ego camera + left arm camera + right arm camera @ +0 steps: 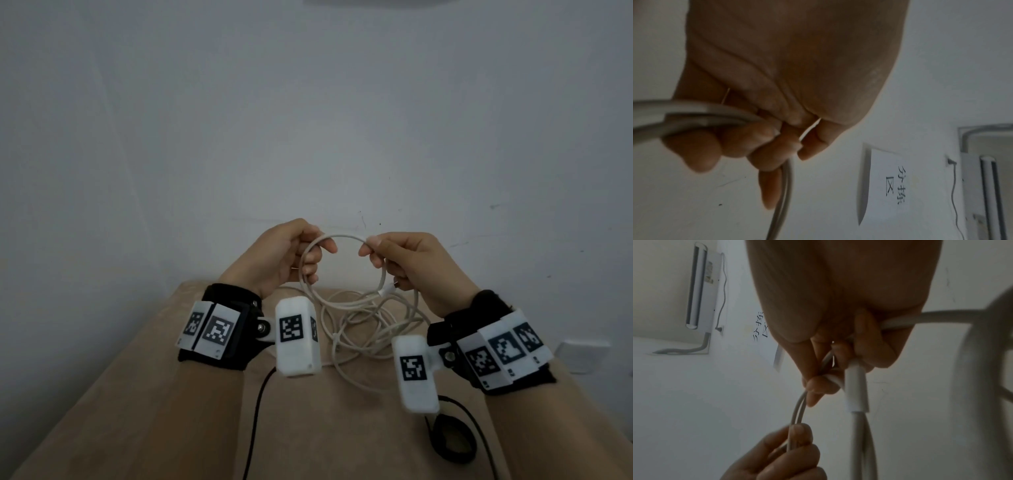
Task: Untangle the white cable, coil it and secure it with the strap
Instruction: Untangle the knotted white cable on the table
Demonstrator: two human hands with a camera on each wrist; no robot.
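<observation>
left hand [286, 255]: fingers curled round the white cable [346, 237], holding the left side of a loop; the left wrist view shows two strands running through the fist. right hand [407, 262]: thumb and fingers pinch the same loop on its right side, with the plug end [388, 290] tucked under the fingers and pointing down-left. the right wrist view shows the plug sleeve [856, 389] just beside the pinch.

loop is held up in the air between the two hands, roughly round, about one or two turns so far. the rest of the cable hangs down from it into a loose heap [363, 329] on the tan counter [164, 394] and looks tangled there, strands crossing each other.

judgement: coiling has begun, most of the length not yet taken up. to do this step well: keep the left hand as the fixed anchor for the turns, let the right hand draw slack up from the heap and lay each new turn the same size against the last. feed slowly so crossings in the heap fall open rather than tighten into a knot; stop and free any snag by hand. keep the plug end pinned so the first turn does not spring out.

black ring-shaped strap [454, 442] lies on the counter near the right forearm, untouched. a thin black cord [255, 418] runs along the counter below the left wrist.
</observation>
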